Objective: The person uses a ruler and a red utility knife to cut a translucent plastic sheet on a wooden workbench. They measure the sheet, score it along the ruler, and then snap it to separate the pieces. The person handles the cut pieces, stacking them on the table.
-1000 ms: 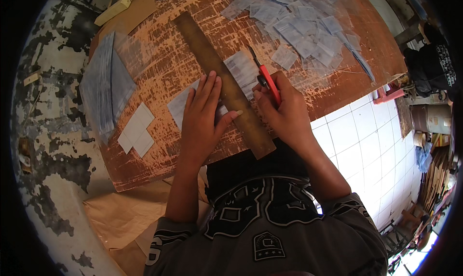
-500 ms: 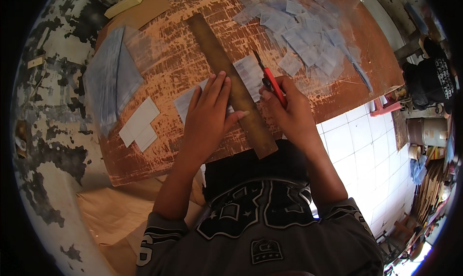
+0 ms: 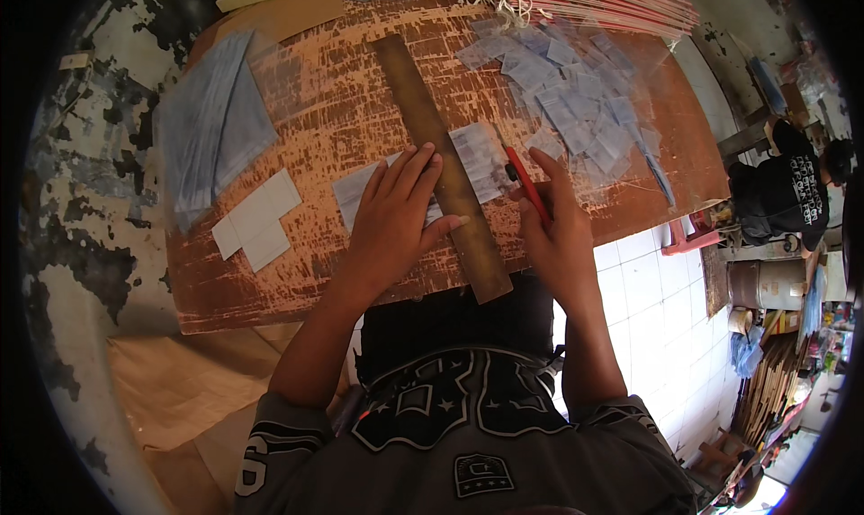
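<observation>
My left hand (image 3: pixel 389 211) lies flat, fingers stretched, beside a long brown ruler-like strip (image 3: pixel 447 155); its fingertips and thumb press on the strip's left edge. Under the strip is a greyish translucent sheet (image 3: pixel 481 162), which shows on both sides of it. To the right of the strip, my right hand (image 3: pixel 560 231) is closed around a red utility knife (image 3: pixel 526 184). The knife's thin blade points away from me, over the table near the sheet's right end. Part of the sheet is hidden by my left hand.
Many small translucent squares (image 3: pixel 562 92) lie heaped at the far right of the worn table (image 3: pixel 306 150). At the left are larger folded translucent sheets (image 3: pixel 211 137) and white cards (image 3: pixel 259 220). Pink sticks with white strings (image 3: pixel 585 2) lie at the back. Another person (image 3: pixel 781 191) sits at right.
My right hand and the utility knife have moved a little to the right and toward me, away from the strip. The left hand keeps its place on the strip. The whole view has shifted slightly.
</observation>
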A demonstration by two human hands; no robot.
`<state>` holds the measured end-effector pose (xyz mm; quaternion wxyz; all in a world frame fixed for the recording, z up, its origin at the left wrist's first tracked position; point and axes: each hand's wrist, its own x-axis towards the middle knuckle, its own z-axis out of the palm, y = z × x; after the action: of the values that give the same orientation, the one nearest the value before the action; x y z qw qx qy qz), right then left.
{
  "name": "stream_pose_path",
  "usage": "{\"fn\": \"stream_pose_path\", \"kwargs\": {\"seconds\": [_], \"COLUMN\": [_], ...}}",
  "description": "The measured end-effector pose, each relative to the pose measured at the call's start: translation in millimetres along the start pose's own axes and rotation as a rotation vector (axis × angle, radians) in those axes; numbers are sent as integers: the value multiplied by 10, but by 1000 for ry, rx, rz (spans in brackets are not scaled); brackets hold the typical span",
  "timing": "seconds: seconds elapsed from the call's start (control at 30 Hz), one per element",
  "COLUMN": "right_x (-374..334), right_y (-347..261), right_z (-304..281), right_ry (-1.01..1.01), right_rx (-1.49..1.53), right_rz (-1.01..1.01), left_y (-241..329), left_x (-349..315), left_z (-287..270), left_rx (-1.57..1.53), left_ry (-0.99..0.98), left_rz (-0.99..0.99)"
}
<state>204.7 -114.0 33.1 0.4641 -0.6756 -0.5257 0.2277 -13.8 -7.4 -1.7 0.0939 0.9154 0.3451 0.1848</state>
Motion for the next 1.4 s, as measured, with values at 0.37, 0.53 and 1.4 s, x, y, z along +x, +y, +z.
{"fn": "stream_pose_path", "kwargs": {"seconds": [0.37, 0.53, 1.4], "right_x": [-181, -142, 508], "right_y": [-60, 34, 247], "right_z": [-119, -96, -839], "right_ry": [2, 14, -30], "right_rx": [-59, -43, 663], "right_rz": [83, -3, 162], "left_y": [8, 8, 37], "left_x": [-16, -12, -5], "left_z": [31, 17, -28], "left_rx": [28, 16, 4], "left_ry": [-12, -23, -63], "left_rz": [-22, -28, -47]}}
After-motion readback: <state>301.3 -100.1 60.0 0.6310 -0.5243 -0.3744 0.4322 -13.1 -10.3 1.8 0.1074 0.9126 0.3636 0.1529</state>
